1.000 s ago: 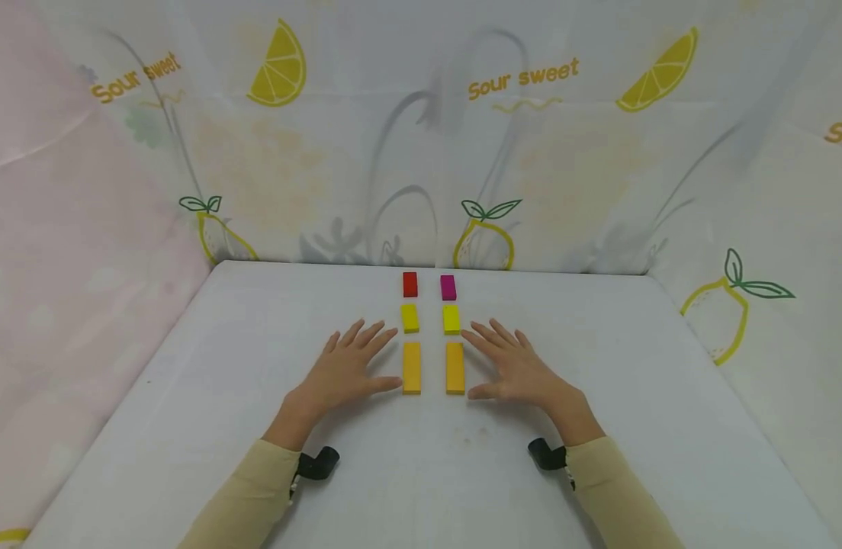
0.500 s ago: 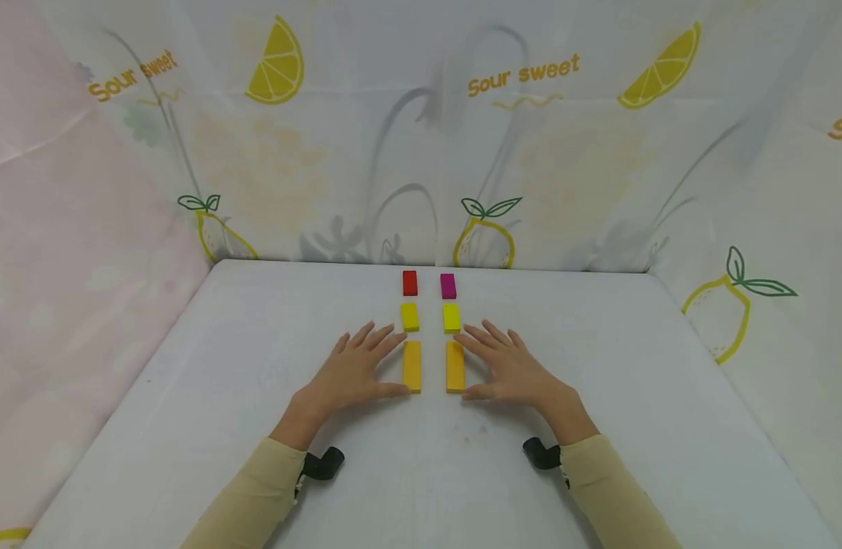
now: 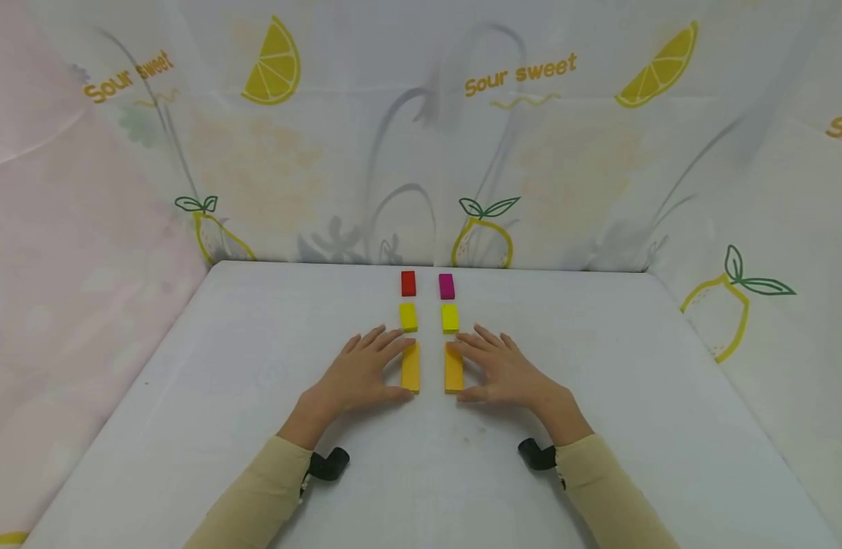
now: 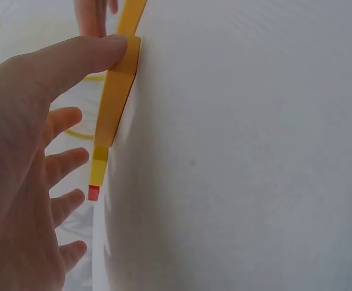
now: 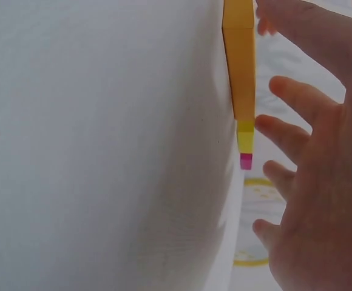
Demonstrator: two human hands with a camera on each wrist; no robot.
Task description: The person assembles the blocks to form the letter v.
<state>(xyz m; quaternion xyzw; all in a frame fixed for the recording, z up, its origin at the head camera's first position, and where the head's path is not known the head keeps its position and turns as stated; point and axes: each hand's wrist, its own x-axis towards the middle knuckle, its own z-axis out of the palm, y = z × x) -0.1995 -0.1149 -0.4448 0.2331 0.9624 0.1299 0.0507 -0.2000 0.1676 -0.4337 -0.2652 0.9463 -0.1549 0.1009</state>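
Two long orange blocks lie side by side on the white table, a left one and a right one. My left hand is spread beside the left block, index fingertip over its far end and thumb at its near end. In the left wrist view the thumb overlaps that orange block. Mirroring it, my right hand spans the right block, thumb near the close end and index finger over the far end. The right wrist view shows this orange block beside spread fingers.
Beyond the orange blocks lie two shorter yellow blocks, left and right. Farther back are a red block and a magenta block. A lemon-print cloth stands behind the table.
Both hands have moved inward, from beside the orange blocks to where thumbs and index fingers overlap their ends. The blocks have stayed in place.
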